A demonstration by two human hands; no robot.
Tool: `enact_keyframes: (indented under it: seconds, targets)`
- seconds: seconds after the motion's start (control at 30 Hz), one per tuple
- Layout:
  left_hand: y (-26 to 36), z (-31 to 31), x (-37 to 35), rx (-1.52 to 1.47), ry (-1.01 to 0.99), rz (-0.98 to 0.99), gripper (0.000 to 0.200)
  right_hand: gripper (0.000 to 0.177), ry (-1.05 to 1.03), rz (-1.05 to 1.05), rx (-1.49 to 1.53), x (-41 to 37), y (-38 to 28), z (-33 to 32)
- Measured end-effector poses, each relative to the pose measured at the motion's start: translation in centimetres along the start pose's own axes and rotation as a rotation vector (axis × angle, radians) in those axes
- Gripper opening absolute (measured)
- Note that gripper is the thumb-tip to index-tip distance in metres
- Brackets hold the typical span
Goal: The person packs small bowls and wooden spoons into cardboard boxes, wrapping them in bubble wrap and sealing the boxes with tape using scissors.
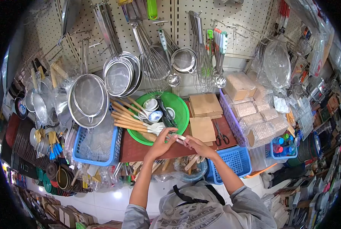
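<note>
My left hand (164, 140) and my right hand (196, 146) meet over the front edge of the brown tabletop. Between their fingertips is a small, thin white object (181, 138), its kind too small to make out. Both hands are closed on it. Just behind them stands a green basin (183, 110) holding wooden-handled utensils (130, 120) with white heads, small white and blue-patterned bowls (154, 116), and dark-handled utensils (166, 113). To the right lie stacked brown paper envelopes (202, 129) and a pair of dark scissors (220, 134).
A purple basket (233, 118) with bubble-wrapped boxes (256, 124) stands right, blue baskets (229, 162) (96, 158) at either side of the table. Strainers (87, 95), whisks (151, 57) and ladles (220, 80) hang on the pegboard behind.
</note>
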State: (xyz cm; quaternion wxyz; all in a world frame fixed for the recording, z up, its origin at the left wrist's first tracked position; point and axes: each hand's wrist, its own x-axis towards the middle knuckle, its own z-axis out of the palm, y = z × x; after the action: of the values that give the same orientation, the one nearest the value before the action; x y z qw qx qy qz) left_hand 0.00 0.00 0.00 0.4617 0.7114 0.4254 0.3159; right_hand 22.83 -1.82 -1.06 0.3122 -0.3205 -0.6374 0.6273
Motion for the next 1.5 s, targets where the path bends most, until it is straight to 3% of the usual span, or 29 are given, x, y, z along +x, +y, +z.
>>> enact_keyframes:
  seconds: [0.07, 0.17, 0.2, 0.4, 0.5, 0.6, 0.73, 0.93, 1.3, 1.5]
  targets:
    - [-1.8, 0.7, 0.9, -0.021, 0.073, 0.093, 0.045, 0.031, 0.038, -0.076, 0.007, 0.8, -0.4, 0.2]
    - [-1.5, -0.3, -0.3, -0.144, 0.104, 0.038, 0.043, 0.027, 0.116, -0.095, -0.174, 2.9, -0.8, 2.7]
    - [-1.5, -0.7, -0.3, -0.179, 0.089, -0.063, 0.041, 0.030, 0.141, -0.073, -0.179, 3.5, -1.3, 3.2]
    - [-2.8, -0.9, 0.3, -0.398, 0.164, -0.011, 0.039, 0.046, 0.246, -0.008, -0.155, 5.3, -3.0, 5.0]
    - [-3.4, -1.4, 0.6, -0.505, 0.136, -0.034, 0.040, 0.046, 0.247, -0.071, -0.146, 6.8, -1.0, 4.6]
    - [-3.4, -2.1, 0.9, -0.551, 0.125, -0.086, 0.043, 0.046, 0.252, 0.069, -0.274, 7.6, -1.2, 4.2]
    - [-5.5, -3.1, 1.2, -0.457, 0.063, -0.130, 0.042, 0.040, 0.211, -0.025, -0.297, 8.0, -1.8, 4.7]
    - [-6.4, -3.3, 1.2, -0.410, 0.266, -0.029, 0.043, 0.029, 0.019, -0.111, 0.082, 8.8, 0.0, 5.5]
    - [-6.3, -3.4, 1.4, -0.186, 0.466, 0.048, 0.030, 0.025, 0.044, -0.119, 0.076, 10.7, 0.6, 4.8]
    - [-5.6, -3.6, 0.7, -0.264, 0.450, -0.107, 0.027, 0.020, 0.097, -0.135, 0.139, 11.1, 4.0, 5.0]
